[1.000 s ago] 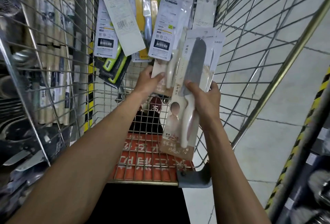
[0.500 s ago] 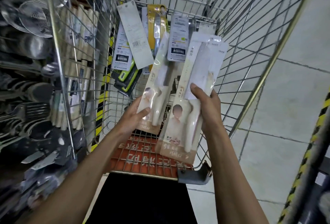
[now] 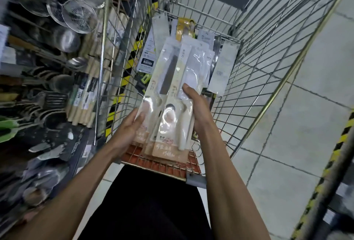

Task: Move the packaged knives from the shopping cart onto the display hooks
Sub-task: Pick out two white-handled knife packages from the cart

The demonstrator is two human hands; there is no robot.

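Observation:
I hold cream-coloured packaged knives above the near end of the wire shopping cart. My right hand grips the right-hand packs, thumb on the front. My left hand holds the lower left edge of the left pack, thumb on its front. The packs overlap into one stack. More packaged knives lean upright in the cart behind them, among them a yellow one and a white card.
A display rack on the left carries wire strainers, ladles and spatulas and wooden-handled tools. The cart's orange child-seat flap lies below the packs. Tiled floor lies to the right, and yellow-black hazard tape edges a shelf.
The left hand pulled a knife pack out of the cart and brought it beside the right hand's packs; now both overlap in one stack. The view has tilted up and left.

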